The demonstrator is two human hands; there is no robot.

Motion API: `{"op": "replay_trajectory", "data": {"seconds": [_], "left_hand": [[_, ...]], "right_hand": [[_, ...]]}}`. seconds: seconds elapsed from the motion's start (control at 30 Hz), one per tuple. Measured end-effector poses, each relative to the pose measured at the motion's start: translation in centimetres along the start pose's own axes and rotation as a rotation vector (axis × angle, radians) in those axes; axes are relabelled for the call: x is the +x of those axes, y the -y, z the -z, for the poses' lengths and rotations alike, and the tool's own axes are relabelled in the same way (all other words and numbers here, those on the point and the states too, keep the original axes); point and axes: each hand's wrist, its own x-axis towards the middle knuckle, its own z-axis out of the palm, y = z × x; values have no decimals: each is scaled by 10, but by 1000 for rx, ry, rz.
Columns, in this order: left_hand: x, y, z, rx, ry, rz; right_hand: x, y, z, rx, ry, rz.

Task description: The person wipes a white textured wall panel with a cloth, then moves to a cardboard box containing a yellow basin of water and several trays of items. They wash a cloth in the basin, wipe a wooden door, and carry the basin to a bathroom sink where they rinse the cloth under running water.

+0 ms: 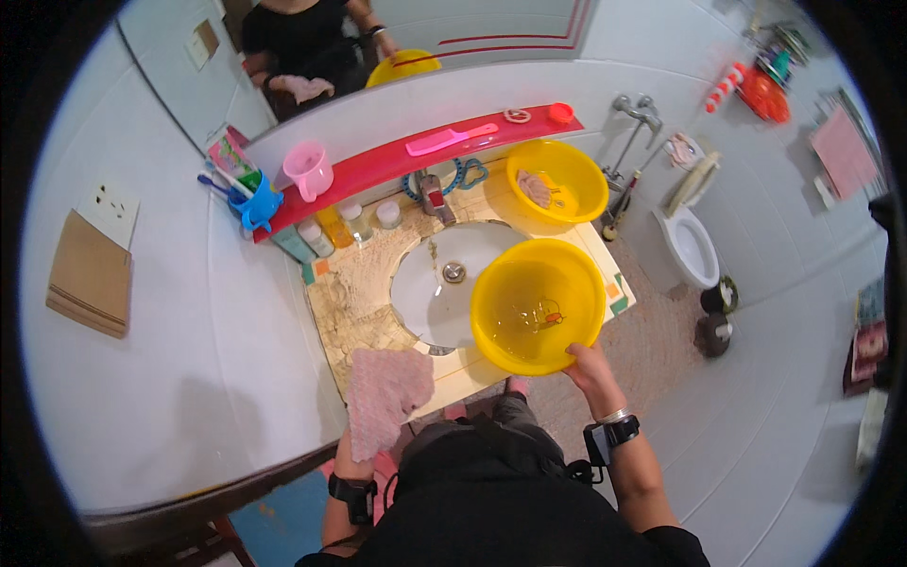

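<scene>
My right hand [589, 366] grips the near rim of a yellow plastic basin [514, 305], its thumb over the edge. A little clear water seems to lie in the basin, above a printed duck face. The basin overlaps the right part of the white oval sink [418, 298]. A pink textured cloth [382, 397] drapes over my left hand at the counter's front edge and hides most of the fingers. Behind the sink stands a metal faucet [434, 198]. A second yellow basin [588, 170] with a crumpled pink cloth [533, 188] in it sits at the counter's back right.
A red shelf [361, 166] below the mirror bears a pink cup [308, 170], a pink comb [450, 139] and a blue toothbrush cup [258, 202]. Several bottles [333, 227] stand at the back left of the counter. A white toilet [691, 248] is at the right.
</scene>
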Motion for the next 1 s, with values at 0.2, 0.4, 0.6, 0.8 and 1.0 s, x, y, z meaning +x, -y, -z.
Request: {"op": "replay_trajectory", "data": {"seconds": [0.2,0.4,0.6,0.8,1.0], "left_hand": [[3,-20,-52,-983,-310,260],[-23,-44,-106,-557,-446,227],[-32,-59,-138,-800,-648,323],[-24,-60,-123,-304,-506,348],[-21,-38,-100,-663,-521,334]], "right_hand": [[74,35,-3,-204,102,3],[117,52,0,-668,120,205],[123,80,-15,-1087,121,441],[111,94,-38,-1249,114,773],[104,91,-41,-1341,172,1152]]}}
